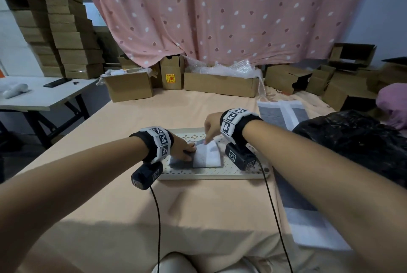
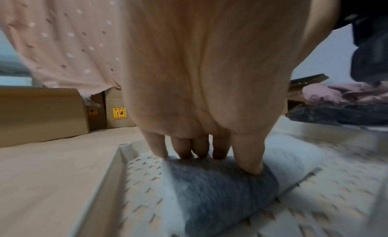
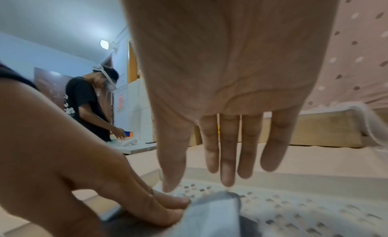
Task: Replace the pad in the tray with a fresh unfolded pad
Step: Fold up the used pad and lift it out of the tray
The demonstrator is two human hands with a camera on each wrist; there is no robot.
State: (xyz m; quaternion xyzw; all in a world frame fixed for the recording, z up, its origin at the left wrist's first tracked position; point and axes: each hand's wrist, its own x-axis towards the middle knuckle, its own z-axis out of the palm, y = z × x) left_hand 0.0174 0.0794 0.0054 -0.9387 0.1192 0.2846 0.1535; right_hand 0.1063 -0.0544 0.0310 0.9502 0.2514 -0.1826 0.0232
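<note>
A folded pad [image 1: 201, 156] lies mid-tray [image 1: 231, 171]. The left hand [image 1: 182, 147] presses it with flat fingers; the right hand [image 1: 211, 126] hovers slack above. Unfolded pads [image 1: 284, 114] and a black bag [image 1: 352, 136] lie along the bed's right edge, boxes [image 1: 220, 84] at its far edge.

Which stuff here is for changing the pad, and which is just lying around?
For the job: folded pad, tray, left hand pressing the pad, right hand over it, open pad beside the tray.

Lying about: boxes, bubble wrap, curtain, black bag, side table.
</note>
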